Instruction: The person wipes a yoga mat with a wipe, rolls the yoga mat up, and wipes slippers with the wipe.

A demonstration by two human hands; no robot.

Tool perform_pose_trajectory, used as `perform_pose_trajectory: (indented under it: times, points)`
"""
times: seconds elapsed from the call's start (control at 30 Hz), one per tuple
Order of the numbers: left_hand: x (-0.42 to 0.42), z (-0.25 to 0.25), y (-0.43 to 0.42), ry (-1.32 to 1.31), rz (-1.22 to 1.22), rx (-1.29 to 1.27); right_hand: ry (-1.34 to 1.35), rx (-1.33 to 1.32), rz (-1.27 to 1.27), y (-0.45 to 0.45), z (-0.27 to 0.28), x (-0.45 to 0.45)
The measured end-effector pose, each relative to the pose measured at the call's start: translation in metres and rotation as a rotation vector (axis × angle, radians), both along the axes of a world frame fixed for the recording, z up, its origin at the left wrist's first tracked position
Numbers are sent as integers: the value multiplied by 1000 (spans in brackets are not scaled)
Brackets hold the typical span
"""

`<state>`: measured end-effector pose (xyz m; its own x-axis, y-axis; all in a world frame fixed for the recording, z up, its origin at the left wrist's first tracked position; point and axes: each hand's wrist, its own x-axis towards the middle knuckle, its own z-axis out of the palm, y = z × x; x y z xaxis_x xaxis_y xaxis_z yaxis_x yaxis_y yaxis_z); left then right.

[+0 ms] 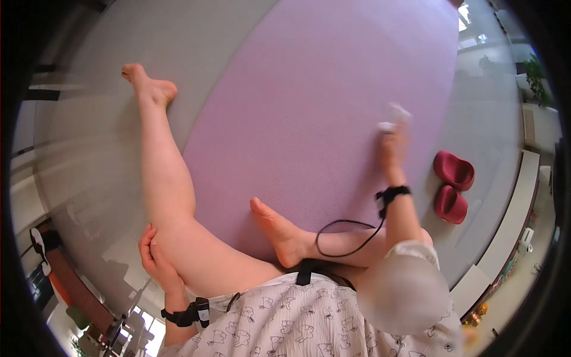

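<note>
A white cloth or tissue (399, 113), blurred by motion, is gripped in my right hand (394, 146) over the right part of the purple mat (285, 101). A black strap (394, 193) with a cable circles my right wrist. On the left, my left hand (156, 259) rests against my outstretched leg (169, 172) near the knee, its fingers partly visible and apart, holding nothing. Another black band with a small device (193, 313) is on my left wrist. My other leg is bent, with its bare foot (279, 235) on the mat.
Two dark red slippers (454, 171) stand on the grey floor (482, 131) right of the mat. A low white shelf edge (505, 214) runs along the far right, with a green plant (535, 77) above. Furniture (77, 285) stands at the lower left.
</note>
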<state>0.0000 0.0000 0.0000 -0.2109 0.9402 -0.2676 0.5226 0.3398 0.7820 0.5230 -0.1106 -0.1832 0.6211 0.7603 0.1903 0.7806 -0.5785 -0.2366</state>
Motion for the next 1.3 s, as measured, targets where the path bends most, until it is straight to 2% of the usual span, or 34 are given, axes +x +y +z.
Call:
perform_pose_trajectory:
  times: [0.07,0.1,0.23,0.27,0.3,0.37,0.47,0.53,0.57,0.6,0.63,0.7,0.77,0.8,0.83,0.87,0.9,0.93,1.0,1.1,1.17,1.23,1.27,1.3]
  points:
    - [7,-2,13,-20,27,21,16,24,22,22,0,-4]
    - [7,-15,28,-34,18,159,33,158,45,68,-17,-16]
    - [14,-17,31,24,-10,186,120,160,118,107,-10,-79]
    - [13,-17,31,47,-30,204,249,165,283,101,-10,-125]
    - [15,-16,32,48,-45,212,232,-32,537,86,-14,-157]
    - [16,-11,36,89,-10,183,422,-188,876,63,15,-186]
    - [8,-20,35,-8,19,180,365,-223,690,42,-3,-119]
    - [3,-24,33,1,9,172,184,-118,250,30,-8,-43]
    - [1,-25,33,13,16,168,261,56,-8,24,-5,-7]
    - [-1,-24,34,16,5,167,-18,-84,-19,1,-29,38]
    - [1,-24,34,20,20,169,100,-332,-245,-2,-12,58]
    - [6,-23,35,24,40,160,130,-283,-235,-14,-21,57]
    - [9,-19,35,80,97,136,183,-410,-533,-20,-23,1]
    - [11,-16,34,95,101,125,155,-441,-527,-20,-24,-33]
    - [7,-23,35,53,97,145,218,-703,-394,-5,13,-69]
    - [7,-25,36,10,91,163,239,-744,-276,-3,7,-94]
    - [9,-25,36,9,95,162,239,-624,-130,4,18,-125]
    - [13,-24,37,-12,111,143,135,-467,-47,10,-4,-154]
    - [6,-23,36,-10,130,129,335,-277,-146,43,8,-198]
    - [-8,-36,38,53,37,207,301,-279,-49,42,7,-188]
    - [-10,-38,37,-10,55,166,264,-293,174,15,13,-154]
    - [1,-29,34,45,30,171,269,-22,49,-10,-9,-102]
    - [3,-25,32,45,36,154,275,29,-50,-27,-2,-83]
    - [4,-25,32,38,49,151,172,-95,-144,-35,2,-67]
